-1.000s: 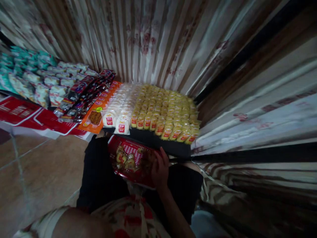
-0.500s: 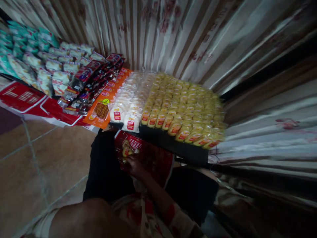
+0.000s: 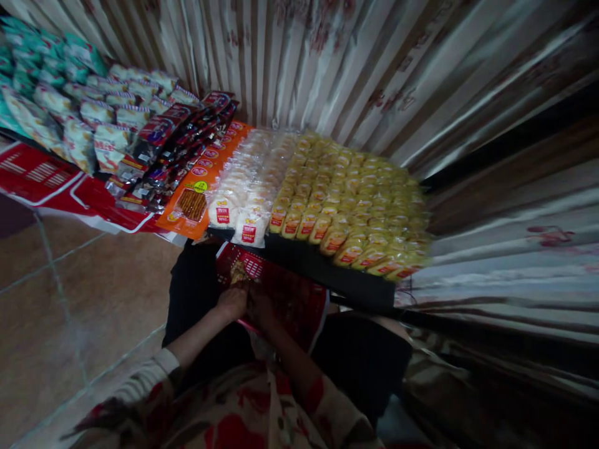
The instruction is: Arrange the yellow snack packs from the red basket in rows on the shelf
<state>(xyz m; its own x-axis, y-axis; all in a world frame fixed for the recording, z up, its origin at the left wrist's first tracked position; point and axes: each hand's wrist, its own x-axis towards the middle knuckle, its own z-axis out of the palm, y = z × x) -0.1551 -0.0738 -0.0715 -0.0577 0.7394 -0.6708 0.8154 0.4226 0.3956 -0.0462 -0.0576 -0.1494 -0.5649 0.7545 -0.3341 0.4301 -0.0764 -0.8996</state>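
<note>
Both hands meet over a red printed bag (image 3: 290, 299) lying across my lap. My left hand (image 3: 233, 302) is closed at a small yellowish clear-wrapped snack packet (image 3: 238, 272), which sticks out beyond the fingers. Close against it, my right hand (image 3: 260, 307) is closed too, dim, with its fingertips hidden near the same packet. Just beyond the hands, a dark ledge carries rows of yellow-wrapped snack packets (image 3: 350, 199) and white-wrapped round snack packets (image 3: 250, 224).
Left of these lie an orange pretzel-stick bag (image 3: 193, 202), dark snack packs (image 3: 163, 143), white snack bags (image 3: 112, 146) and teal bags (image 3: 51, 56). Red printed bags (image 3: 37, 171) hang along the front. A pleated curtain (image 3: 290, 62) stands behind. Tiled floor (image 3: 107, 293) lies at left.
My left arm has swung forward from near my body, bringing my left hand to the packet beside my right hand. The view has shifted slightly.
</note>
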